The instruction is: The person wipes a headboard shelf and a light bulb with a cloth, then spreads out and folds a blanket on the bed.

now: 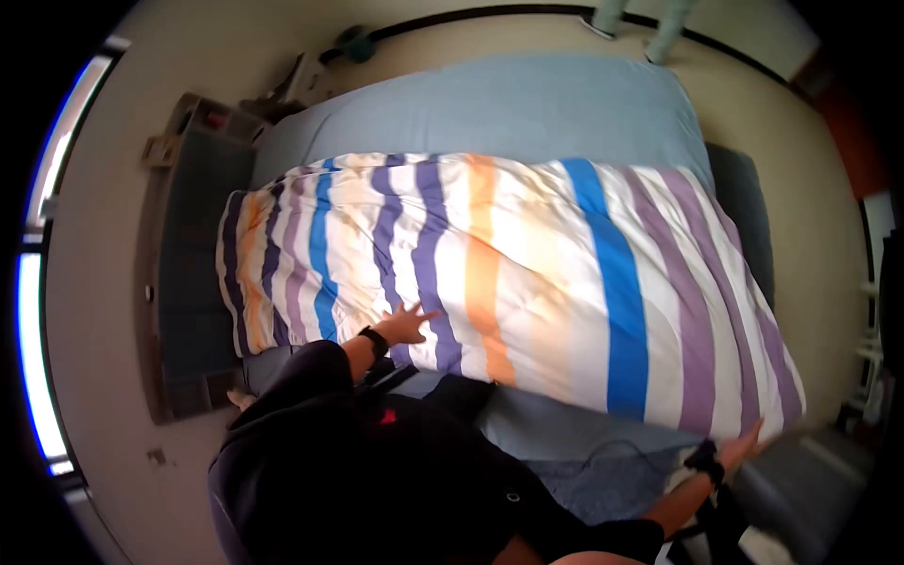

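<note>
A striped duvet (pixel 537 282) in white, orange, blue and purple lies across the bed, rumpled toward the left end. My left hand (pixel 405 326) rests on its near left part, open, fingers spread over the white and dark purple stripes. Far to the right, my right hand (pixel 739 445) is at the duvet's near edge by the corner. Its fingers appear closed on the fabric, partly hidden by it. Beneath the duvet is a blue-grey fitted sheet (pixel 527 104), bare along the far side and showing in a strip along the near side.
A dark headboard (pixel 198 254) with shelves stands at the left end. A bin (pixel 355 43) is on the floor at the far wall. Another person's legs (pixel 669 28) stand beyond the bed. A grey rug (pixel 593 485) lies near me, with a dark cable over it.
</note>
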Motion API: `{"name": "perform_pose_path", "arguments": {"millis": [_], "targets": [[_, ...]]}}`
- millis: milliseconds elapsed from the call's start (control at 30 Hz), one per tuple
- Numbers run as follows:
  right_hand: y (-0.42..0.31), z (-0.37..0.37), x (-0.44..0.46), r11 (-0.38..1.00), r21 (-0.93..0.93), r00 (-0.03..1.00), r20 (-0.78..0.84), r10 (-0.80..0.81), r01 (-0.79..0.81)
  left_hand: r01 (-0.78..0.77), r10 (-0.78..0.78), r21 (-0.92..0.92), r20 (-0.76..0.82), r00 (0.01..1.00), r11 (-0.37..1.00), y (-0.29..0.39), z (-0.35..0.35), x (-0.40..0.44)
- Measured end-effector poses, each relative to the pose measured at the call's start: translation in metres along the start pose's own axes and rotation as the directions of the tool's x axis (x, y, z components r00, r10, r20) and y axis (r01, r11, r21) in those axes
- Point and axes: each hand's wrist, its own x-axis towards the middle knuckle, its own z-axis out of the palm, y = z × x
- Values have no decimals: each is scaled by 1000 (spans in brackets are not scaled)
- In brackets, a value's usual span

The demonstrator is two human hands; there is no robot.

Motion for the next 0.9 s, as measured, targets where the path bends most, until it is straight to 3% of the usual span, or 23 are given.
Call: {"name": "perform_pose_path", "arguments": {"millis": [33, 67, 100, 133, 167, 200, 233, 267, 333, 367, 400, 500, 533, 633, 667, 700, 767, 800, 833, 867, 900], "targets": [[-35, 11, -4, 942, 202, 946, -125, 298, -270, -124, 131, -121, 52, 990, 985, -14, 17, 12], [-42, 19, -18, 881, 239, 873, -179, 454, -409, -102, 153, -340, 126, 980, 935, -16, 26, 15], [-35, 31, -33, 808, 230, 788, -195, 584, -542, -116, 206, -389, 200, 958, 914, -23, 46, 23], [74, 50, -48, 737, 99, 719, -165, 675, -669, -124, 257, -435, 262, 930, 892, -26, 60, 36], [109, 74, -78, 583, 155, 553, -201, 809, -798, -1, 171, -459, 329, 929, 888, -15, 47, 23], [166, 97, -118, 416, 83, 413, -44, 909, -906, 118, 96, -478, 399, 912, 870, -5, 37, 4], [219, 119, -158, 258, -46, 252, 115, 961, -965, 121, 76, -491, 362, 929, 863, -13, 52, 3], [188, 135, -191, 256, -151, 226, 189, 955, -955, 120, 84, -519, 352, 932, 846, -26, 66, -2], [104, 191, -268, 509, -263, 329, 511, 794, -820, 176, 82, -660, 340, 937, 730, -61, 92, 8], [65, 210, -304, 693, -251, 347, 721, 599, -676, 106, 54, -656, 219, 974, 747, -76, 107, 7], [-47, 211, -322, 976, -204, 396, 892, 220, -82, 100, 51, -674, 200, 978, 732, -84, 109, 1], [-157, 235, -435, 998, 59, -81, 995, -57, 26, 184, -34, -872, 189, 981, 454, -120, 109, -23], [-192, 242, -452, 998, 68, -165, 984, -65, 12, 205, -56, -915, 198, 979, 348, -138, 108, -32], [-273, 264, -477, 997, 57, -171, 983, -65, -49, 209, -84, -978, 208, 975, -1, -201, 122, -53], [-296, 272, -476, 996, 34, -147, 988, -46, -81, 150, -107, -988, 153, 982, -38, -213, 111, -78], [-317, 274, -475, 987, -25, -120, 993, 6, -158, -123, 11, -989, -122, 992, 79, -247, 148, -63], [-354, 270, -471, 868, -258, -119, 966, 229, -425, 69, 75, -958, 50, 996, -278, -280, 162, -87], [-377, 272, -463, 874, -258, -103, 966, 237, -412, -103, 24, -914, -123, 992, -393, -299, 185, -95], [-398, 276, -455, 923, -382, -198, 908, 369, -36, -179, -16, -942, -182, 983, -285, -324, 191, -106], [-415, 282, -450, 832, -432, -236, 819, 523, 347, -175, -70, -950, -163, 984, -259, -348, 197, -120], [-427, 289, -444, 833, -205, -283, 876, 390, 514, -169, -124, -958, -143, 982, -234, -371, 202, -135]]}}
